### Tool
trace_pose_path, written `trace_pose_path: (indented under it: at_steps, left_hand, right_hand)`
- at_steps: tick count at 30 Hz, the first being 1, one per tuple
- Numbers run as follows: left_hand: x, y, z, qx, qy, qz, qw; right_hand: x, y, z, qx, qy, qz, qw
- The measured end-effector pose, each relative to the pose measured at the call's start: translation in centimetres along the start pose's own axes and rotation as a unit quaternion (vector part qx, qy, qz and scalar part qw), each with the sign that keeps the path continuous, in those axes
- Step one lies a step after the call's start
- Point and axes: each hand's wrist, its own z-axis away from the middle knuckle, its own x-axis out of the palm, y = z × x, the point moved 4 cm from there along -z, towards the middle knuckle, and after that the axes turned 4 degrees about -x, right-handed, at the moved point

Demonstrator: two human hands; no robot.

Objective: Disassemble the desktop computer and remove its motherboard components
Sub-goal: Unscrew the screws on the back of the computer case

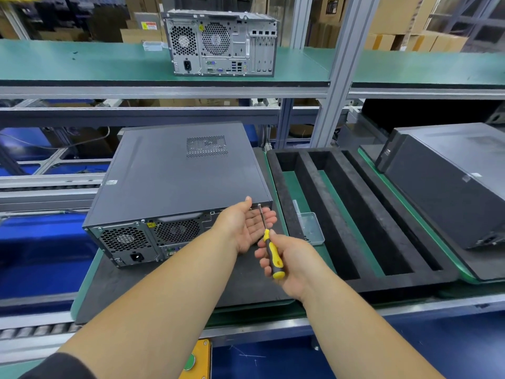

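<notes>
Right hand [284,258] gripped yellow-and-black plastic-handled screwdriver [270,250], tip at rear-panel screw [259,205] of dark grey metal desktop computer case [175,187] lying on counter [90,277]. Left hand [246,225] spread, cupped below. Risk: screw could fall past the palm if the tip slipped.

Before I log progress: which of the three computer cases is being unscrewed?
The dark case lying flat nearest the person: the screwdriver in the right hand meets its rear corner. The shelf case and right-hand case are untouched.
</notes>
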Motion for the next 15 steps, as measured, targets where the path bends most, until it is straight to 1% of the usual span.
trace_pose_path:
  at_steps: [5,8,9,10,12,13,14,15]
  left_hand:
    - [0.0,-0.1,-0.2,0.004,0.0,0.001,1.0]
    - [0.0,-0.1,-0.2,0.005,0.0,0.0,1.0]
    - [0.0,-0.1,-0.1,0.005,-0.002,0.002,1.0]
    - [0.0,-0.2,-0.1,0.005,-0.003,0.005,1.0]
    - [0.0,-0.2,0.0,0.007,-0.005,0.013,1.0]
    - [0.0,-0.3,0.0,0.011,-0.006,0.014,1.0]
    - [0.0,-0.3,0.0,0.014,-0.005,0.012,1.0]
    - [0.0,-0.3,0.0,0.016,-0.005,0.007,1.0]
  right_hand:
    - [-0.1,0.3,-0.8,-0.087,0.062,0.052,0.993]
    - [-0.4,0.1,-0.7,-0.145,0.094,0.102,0.98]
    - [-0.5,-0.2,-0.6,-0.173,0.116,0.144,0.968]
    - [-0.8,-0.6,-0.5,-0.203,0.144,0.214,0.944]
    - [-1.1,-1.2,-0.4,-0.255,0.188,0.4,0.86]
    - [-1.1,-1.3,-0.3,-0.266,0.191,0.454,0.829]
    - [-1.1,-1.5,-0.4,-0.261,0.184,0.47,0.823]
    - [-1.1,-1.6,-0.6,-0.24,0.171,0.451,0.842]
